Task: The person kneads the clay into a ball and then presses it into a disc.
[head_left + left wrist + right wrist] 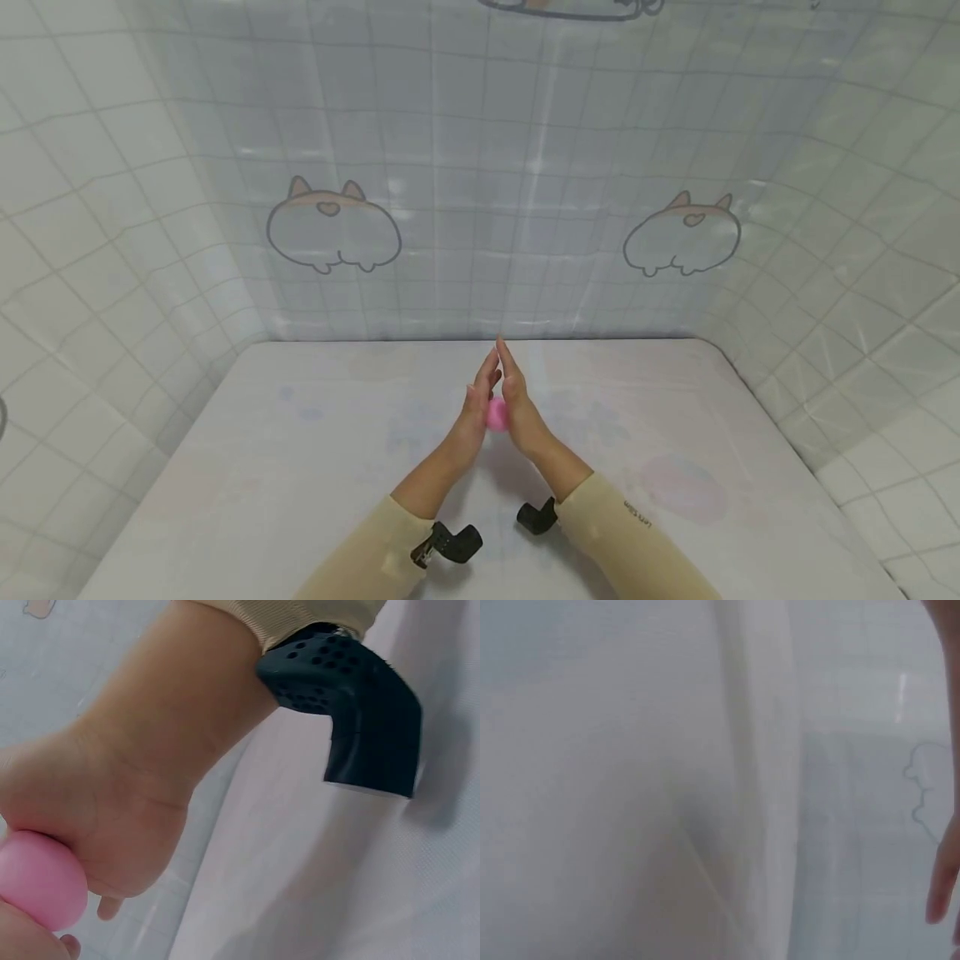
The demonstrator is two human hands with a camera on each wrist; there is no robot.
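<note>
Between the two palms sits a smooth pink ball (497, 414), pressed from both sides near the heels of the hands. My left hand (474, 415) lies along its left side with the fingers extended forward. From the right, my right hand (522, 413) faces it, fingers straight, and the fingertips of both hands come together beyond the ball. In the left wrist view the ball (43, 881) touches the left palm, with part of the other hand (26, 937) below it. The right wrist view has only a strip of a hand (946, 874) at its right edge.
Under the hands is a pale table (300, 467) with faint coloured patches. Tiled-pattern curtains with cartoon animal drawings (333, 225) stand behind it and at both sides. Black camera mounts (459, 543) stick out from both beige sleeves (375, 554).
</note>
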